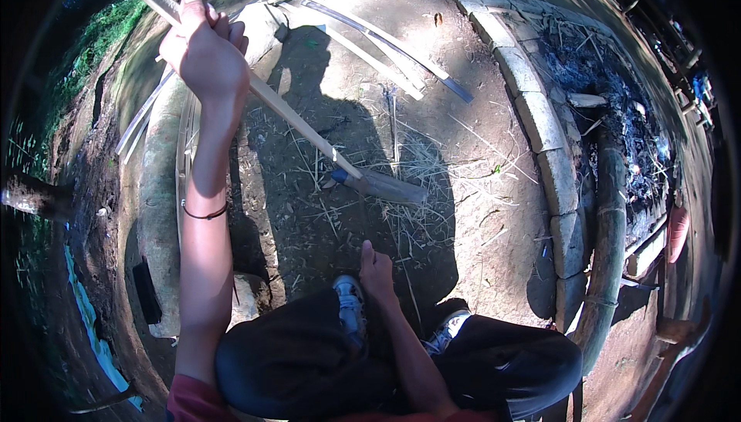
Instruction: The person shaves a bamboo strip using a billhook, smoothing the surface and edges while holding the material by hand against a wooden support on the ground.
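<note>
**Splitting a bamboo strip with a knife**

Here, nearest the knees, the right hand (376,266) rests low, its grip unclear. Beyond it the knife (384,186) bites the bamboo strip (297,119), apparently mid-split. Farther off, the left hand (207,53) clasps the raised strip; next calls for steady tension.

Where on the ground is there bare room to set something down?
Bare dirt lies between the split bamboo strips and the curved stone edging. Straw litter crowds the ground around the knife, ahead of the right hand. The left hand holds a bamboo strip.
</note>
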{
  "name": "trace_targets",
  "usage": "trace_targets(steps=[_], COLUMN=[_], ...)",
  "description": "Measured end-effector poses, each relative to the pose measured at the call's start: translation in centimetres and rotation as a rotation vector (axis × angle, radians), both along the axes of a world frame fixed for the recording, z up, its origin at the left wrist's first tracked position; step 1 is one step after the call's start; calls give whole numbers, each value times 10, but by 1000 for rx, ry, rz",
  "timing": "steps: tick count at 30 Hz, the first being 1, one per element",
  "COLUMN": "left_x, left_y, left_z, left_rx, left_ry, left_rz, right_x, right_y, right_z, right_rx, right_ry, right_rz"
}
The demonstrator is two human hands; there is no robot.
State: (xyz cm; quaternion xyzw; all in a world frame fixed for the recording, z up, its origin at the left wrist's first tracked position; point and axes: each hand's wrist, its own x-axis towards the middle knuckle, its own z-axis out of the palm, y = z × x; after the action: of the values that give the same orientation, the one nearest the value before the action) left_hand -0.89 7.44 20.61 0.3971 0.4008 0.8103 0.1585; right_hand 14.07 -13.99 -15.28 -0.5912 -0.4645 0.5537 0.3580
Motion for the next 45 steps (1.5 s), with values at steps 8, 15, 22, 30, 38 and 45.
trace_targets(steps=[8, 15, 22, 30, 38, 45], left_x=[-1, -14, -16, -26, -79, -77], left_y=[2, 4, 4, -19, -27, -48], left_z=[-2, -4, 0, -3, -12, 33], left_rx=[-77, -113, -109, -158, -139, -93], left_ry=[24, -7, -52, 43, 73, 70], left_rz=[71, 120, 230, 118, -23, 78], right_x=[-3, -2, -7, -27, -12, -16], right_y=[12, 13, 24, 42, 53, 58], right_z=[25, 5, 38, -36, -11, -9], right_rx=[-33, -70, 193, -65, -3, 16], right_ry=[202, 206, 342, 312, 158, 174], right_rz=[-36, -66, -41, -101, -60, -81])
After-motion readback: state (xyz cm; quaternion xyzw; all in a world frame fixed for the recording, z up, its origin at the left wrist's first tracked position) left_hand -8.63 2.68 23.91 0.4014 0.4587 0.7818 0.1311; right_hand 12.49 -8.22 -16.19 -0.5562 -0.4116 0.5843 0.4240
